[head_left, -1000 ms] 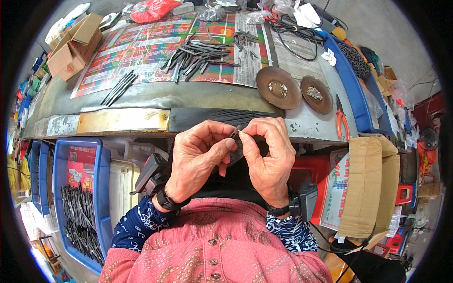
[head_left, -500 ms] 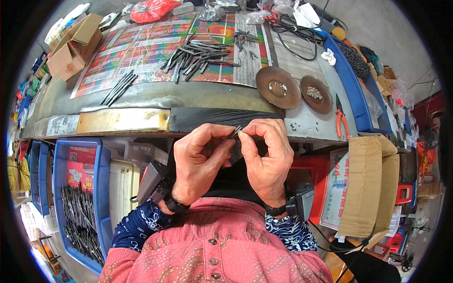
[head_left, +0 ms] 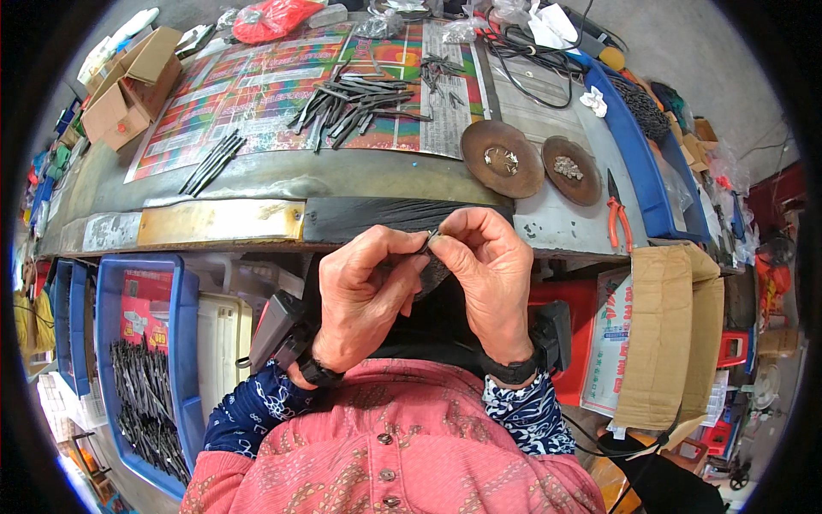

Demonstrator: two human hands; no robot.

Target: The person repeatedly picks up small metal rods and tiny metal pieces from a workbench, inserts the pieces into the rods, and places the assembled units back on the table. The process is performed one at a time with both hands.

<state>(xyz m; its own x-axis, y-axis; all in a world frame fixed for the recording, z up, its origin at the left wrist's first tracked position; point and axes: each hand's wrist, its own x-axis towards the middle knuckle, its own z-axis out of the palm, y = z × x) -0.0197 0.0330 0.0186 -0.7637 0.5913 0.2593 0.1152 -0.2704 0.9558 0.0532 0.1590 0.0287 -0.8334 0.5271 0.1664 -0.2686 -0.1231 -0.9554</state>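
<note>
In front of me, just short of the bench edge, my left hand (head_left: 364,274) pinches a short, thin black strip (head_left: 425,246) between thumb and fingers. My right hand (head_left: 486,287) is closed at the strip's upper end, its thumb and index finger pressed together there. Fingers cover most of the strip, and any small part in the right pinch is too small to make out. On the bench beyond lie a loose heap of black strips (head_left: 360,104) and a neat row of several more (head_left: 211,164) to its left.
Two brown dishes, a larger one (head_left: 479,140) and a smaller one (head_left: 575,194), hold small pale metal bits. Red-handled pliers (head_left: 620,224) lie beside a blue tray (head_left: 648,184). At lower left stands a blue bin (head_left: 187,368) of black strips; at right, an open cardboard box (head_left: 664,334).
My right hand has shifted slightly up, and its wrist has turned. The fingertips of both hands have come closer together over the strip, so less of it shows.
</note>
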